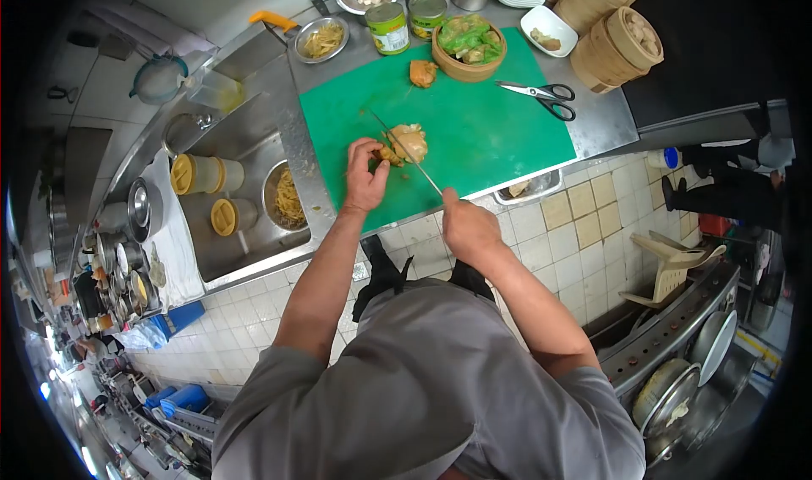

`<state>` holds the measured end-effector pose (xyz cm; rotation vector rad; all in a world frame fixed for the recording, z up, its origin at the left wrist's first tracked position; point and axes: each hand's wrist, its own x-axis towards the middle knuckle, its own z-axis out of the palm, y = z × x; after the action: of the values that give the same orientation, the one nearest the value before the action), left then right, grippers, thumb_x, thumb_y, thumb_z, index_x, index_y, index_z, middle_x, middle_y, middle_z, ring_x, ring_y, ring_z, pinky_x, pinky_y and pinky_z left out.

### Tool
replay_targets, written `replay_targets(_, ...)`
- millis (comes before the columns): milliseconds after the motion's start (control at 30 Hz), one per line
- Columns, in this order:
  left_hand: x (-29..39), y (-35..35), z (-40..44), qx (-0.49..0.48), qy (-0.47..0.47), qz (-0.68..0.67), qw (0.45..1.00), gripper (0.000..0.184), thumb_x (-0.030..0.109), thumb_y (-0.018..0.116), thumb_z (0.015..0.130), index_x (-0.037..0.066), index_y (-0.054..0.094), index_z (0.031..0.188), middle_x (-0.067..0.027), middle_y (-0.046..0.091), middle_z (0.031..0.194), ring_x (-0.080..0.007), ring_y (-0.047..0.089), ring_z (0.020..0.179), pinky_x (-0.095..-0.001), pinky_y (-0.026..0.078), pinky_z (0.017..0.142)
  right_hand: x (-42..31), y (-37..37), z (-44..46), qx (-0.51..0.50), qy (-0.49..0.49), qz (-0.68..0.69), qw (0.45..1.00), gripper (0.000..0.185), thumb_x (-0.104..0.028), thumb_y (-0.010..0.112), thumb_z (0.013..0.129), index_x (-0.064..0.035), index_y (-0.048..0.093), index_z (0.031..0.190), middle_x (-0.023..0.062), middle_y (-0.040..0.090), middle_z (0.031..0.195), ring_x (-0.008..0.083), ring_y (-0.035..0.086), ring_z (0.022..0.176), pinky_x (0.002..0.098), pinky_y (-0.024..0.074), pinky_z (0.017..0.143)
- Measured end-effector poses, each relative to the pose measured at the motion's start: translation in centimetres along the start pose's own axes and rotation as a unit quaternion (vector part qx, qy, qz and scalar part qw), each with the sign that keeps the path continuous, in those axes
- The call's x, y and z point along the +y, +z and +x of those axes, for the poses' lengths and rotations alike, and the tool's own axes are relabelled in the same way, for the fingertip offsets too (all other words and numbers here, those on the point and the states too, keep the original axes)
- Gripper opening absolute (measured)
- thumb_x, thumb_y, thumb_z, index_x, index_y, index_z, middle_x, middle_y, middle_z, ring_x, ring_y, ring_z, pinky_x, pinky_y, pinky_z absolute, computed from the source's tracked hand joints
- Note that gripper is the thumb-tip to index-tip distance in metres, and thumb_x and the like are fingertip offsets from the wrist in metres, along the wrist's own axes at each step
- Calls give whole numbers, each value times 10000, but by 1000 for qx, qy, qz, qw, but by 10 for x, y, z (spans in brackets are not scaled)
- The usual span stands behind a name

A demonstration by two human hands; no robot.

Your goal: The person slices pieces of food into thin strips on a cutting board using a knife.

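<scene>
On the green cutting board (482, 142) lies a pale tan piece of food (409, 142), with a browner piece (389, 156) beside it. My left hand (366, 174) has its fingers curled against the browner piece. My right hand (470, 229) is wrapped round the handle of a knife (414, 159), whose blade crosses the food and points away to the upper left. Another brown piece (422, 73) sits farther back, near a round bamboo steamer (468, 71) holding green leafy food. Black-handled scissors (541, 96) lie partly open at the board's right.
Cans (388, 30), a strainer (322, 40) and bowls line the back. Bamboo steamers (606, 55) stand at the back right. A metal sink (245, 163) with yellow-lidded tubs is on the left. Another person's dark-clothed legs (710, 194) show at the far right.
</scene>
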<state>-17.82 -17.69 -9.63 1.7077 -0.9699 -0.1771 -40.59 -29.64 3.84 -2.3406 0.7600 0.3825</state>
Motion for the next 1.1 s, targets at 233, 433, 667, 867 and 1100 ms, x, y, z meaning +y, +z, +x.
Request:
replay_targets(233, -12, 5, -6, 21, 16, 38, 999, 376, -18, 689, 841, 15, 602, 1205, -191, 560, 1256, -338, 639, 1101, -425, 584, 942, -4, -14, -40, -32, 8, -94, 995, 247, -35, 568, 958, -22, 554, 1204, 228, 770, 973, 413, 784, 878, 507, 628, 780)
replay_targets(433, -8, 4, -5, 18, 27, 64, 997, 367, -10, 678, 843, 15, 600, 1201, -192, 553, 1234, -343, 647, 1062, -427, 584, 937, -2, -3, -46, -5, -2, -84, 996, 206, -70, 544, 977, -8, 533, 1173, 259, 764, 900, 439, 773, 836, 551, 612, 738)
replay_targets(667, -9, 4, -3, 8, 43, 77, 996, 354, -8, 667, 846, 14, 602, 1194, -192, 551, 1226, -345, 634, 1066, -433, 577, 935, -2, 9, -31, -32, 10, -68, 997, 215, -65, 533, 983, -17, 521, 1192, 258, 759, 991, 439, 768, 916, 558, 604, 797)
replay_targets(867, -8, 5, -2, 13, 19, 65, 998, 364, -4, 673, 843, 15, 605, 1200, -194, 552, 1230, -357, 625, 1081, -441, 567, 954, -18, 18, 22, -38, 5, -68, 997, 306, -35, 517, 990, -17, 529, 1296, 254, 762, 1102, 442, 769, 1001, 531, 613, 854)
replay_targets(1100, -6, 3, -2, 11, 16, 78, 997, 364, -6, 676, 842, 16, 608, 1200, -197, 557, 1247, -369, 611, 1123, -454, 554, 982, -8, 12, -22, -75, 42, -65, 994, 244, -34, 501, 997, -23, 524, 1239, 257, 765, 1097, 447, 765, 1014, 539, 606, 876)
